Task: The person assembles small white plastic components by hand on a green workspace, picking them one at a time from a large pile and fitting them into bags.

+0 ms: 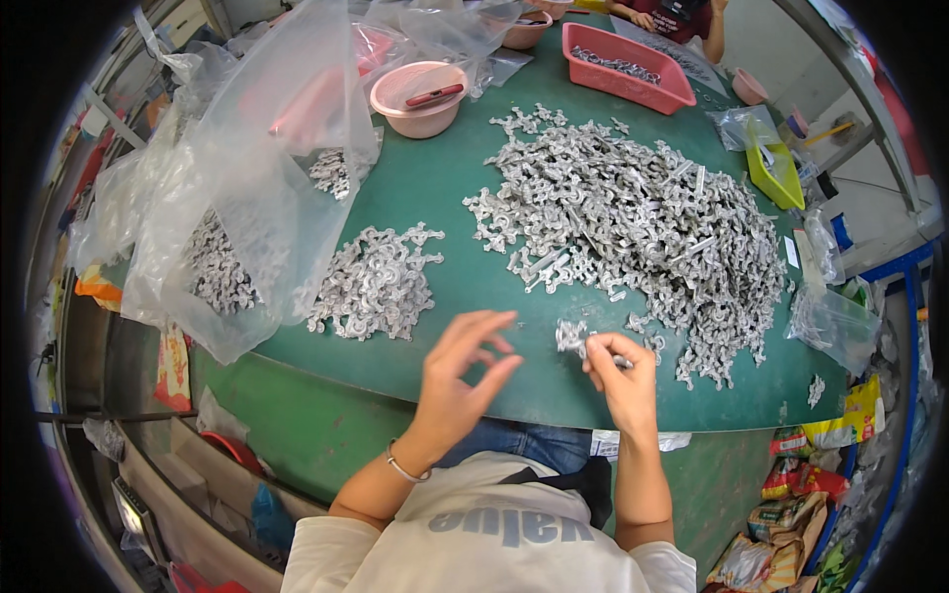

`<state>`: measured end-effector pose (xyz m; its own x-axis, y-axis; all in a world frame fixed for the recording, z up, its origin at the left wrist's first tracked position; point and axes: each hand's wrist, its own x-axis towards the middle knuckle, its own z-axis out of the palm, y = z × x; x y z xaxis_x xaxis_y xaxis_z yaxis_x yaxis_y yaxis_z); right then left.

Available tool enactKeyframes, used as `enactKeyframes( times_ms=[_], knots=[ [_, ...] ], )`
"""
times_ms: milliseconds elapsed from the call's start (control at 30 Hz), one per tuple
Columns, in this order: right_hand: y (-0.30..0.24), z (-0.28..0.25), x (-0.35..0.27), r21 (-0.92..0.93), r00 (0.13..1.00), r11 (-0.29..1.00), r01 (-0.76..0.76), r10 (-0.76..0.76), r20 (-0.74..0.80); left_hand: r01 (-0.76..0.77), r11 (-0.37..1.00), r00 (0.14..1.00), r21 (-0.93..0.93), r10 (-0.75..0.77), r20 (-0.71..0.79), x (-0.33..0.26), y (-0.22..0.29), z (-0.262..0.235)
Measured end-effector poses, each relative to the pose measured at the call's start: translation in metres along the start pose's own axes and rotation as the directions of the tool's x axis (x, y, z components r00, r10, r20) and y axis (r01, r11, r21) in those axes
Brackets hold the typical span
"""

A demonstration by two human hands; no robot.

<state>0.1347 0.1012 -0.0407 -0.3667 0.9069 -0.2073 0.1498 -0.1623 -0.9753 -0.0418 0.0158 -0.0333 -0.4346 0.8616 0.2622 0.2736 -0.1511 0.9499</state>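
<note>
My right hand [623, 381] pinches a small silver metal part [573, 339] just above the green table's [465, 198] front edge. My left hand [463, 381] hovers beside it with its fingers spread and nothing in them. A large heap of the same silver parts [633, 217] covers the table beyond my right hand. A smaller pile of parts [376, 282] lies beyond my left hand. At the left, a clear plastic bag [237, 198] holds more parts.
A pink bowl [418, 97] with a red-handled tool stands at the back. A pink tray [626, 67] of parts sits far back, near another person's arm [714, 35]. A yellow-green bin [774, 173] and clear bags lie at the right. Snack packets [791, 524] lie below the table.
</note>
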Motion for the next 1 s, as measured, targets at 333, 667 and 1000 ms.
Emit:
enactKeyframes(
  times_ms=[333, 667, 1000],
  knots=[
    [-0.027, 0.003, -0.044, -0.013, 0.981, 0.981, 0.194, -0.194, 0.013, 0.318, 0.775, 0.895, -0.546, -0.056, 0.442, -0.005, 0.017, 0.006],
    [-0.033, -0.001, -0.057, 0.110, 0.982, 0.980, 0.165, -0.174, 0.075, 0.376, 0.706, 0.879, -0.600, -0.067, 0.473, -0.011, 0.027, 0.003],
    [-0.029, 0.006, -0.063, -0.176, 0.814, 0.805, 0.567, -0.580, -0.028, 0.238, 0.802, 0.943, -0.547, -0.055, 0.328, -0.015, 0.035, 0.006]
  ],
)
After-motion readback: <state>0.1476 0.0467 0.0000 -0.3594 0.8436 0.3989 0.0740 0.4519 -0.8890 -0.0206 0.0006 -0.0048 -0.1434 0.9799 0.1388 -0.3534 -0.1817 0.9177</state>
